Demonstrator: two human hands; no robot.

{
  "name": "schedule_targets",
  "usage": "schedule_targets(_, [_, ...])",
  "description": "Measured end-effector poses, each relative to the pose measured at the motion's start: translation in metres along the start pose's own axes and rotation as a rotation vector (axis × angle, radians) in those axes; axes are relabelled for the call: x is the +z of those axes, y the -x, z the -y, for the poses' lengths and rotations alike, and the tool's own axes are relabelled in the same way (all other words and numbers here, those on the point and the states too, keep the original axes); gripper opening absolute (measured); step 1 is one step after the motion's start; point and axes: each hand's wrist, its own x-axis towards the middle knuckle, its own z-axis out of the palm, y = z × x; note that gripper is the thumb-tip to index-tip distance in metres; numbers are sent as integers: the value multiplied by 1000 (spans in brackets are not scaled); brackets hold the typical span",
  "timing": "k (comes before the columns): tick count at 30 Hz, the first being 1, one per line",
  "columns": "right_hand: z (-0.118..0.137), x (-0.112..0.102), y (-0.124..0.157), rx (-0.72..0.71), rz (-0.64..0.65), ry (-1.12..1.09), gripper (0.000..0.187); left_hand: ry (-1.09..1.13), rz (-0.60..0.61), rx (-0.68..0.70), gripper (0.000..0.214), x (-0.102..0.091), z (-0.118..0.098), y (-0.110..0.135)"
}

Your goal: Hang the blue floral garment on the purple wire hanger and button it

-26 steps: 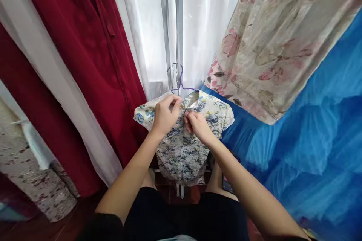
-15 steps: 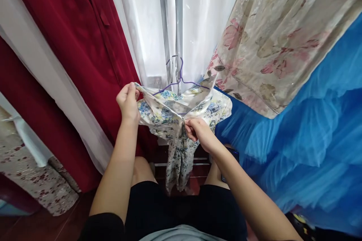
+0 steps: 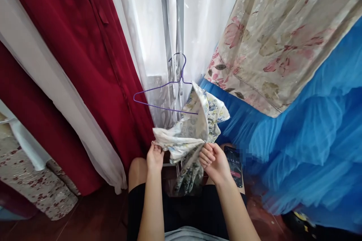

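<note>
A white floral garment with blue and yellow flowers hangs by one shoulder from the right arm of a purple hanger. The hanger's left arm is bare. With closed fingers my left hand grips the garment's loose left side, pulled low and toward me. My right hand pinches the garment at the front, where its pale edges meet. The lower part dangles between my knees, partly hidden behind the upper folds.
Red curtains and white ones hang on the left, with white fabric behind the hanger. Floral cloth and ruffled blue tulle hang on the right. A phone lies on my right thigh.
The garment's left shoulder has come off the hanger. My left hand has moved down and right with that side; my right hand has shifted slightly down and right, still pinching the front.
</note>
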Motion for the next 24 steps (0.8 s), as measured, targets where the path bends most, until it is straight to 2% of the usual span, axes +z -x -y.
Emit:
schedule_targets(3, [3,-19,9,-88,-125,-150,32,7,35,8,8,-1,11,20])
schedule_targets(6, [-3,-21,7,-89,-153,-167,32,-18,223,181,14,25,-7,47])
schedule_targets(8, [-13,-19,4,-58,-156,-150,33,-79,353,285,20,45,-24,72])
schedule_targets(10, [-24,-18,2,-24,-167,-117,30,-147,428,342,21,62,-35,99])
schedule_targets(14, [-40,-19,2,-55,-237,64,24,-209,464,369,27,77,-37,136])
schedule_targets(16, [-41,-15,5,-168,-314,234,29,-244,483,378,28,79,-33,142])
schedule_targets(18, [-36,-8,11,-345,-374,447,32,-288,517,397,28,80,-28,145])
schedule_targets(19, [-33,-4,14,-427,-374,560,31,-316,535,406,28,81,-25,147])
schedule_targets(21, [-26,5,22,-497,-280,747,30,-407,566,412,27,84,-21,152])
schedule_targets(22, [-24,8,25,-472,-201,790,32,-472,581,407,25,85,-19,155])
schedule_targets(24, [-22,12,32,-306,-50,730,42,-617,609,392,19,88,-16,160])
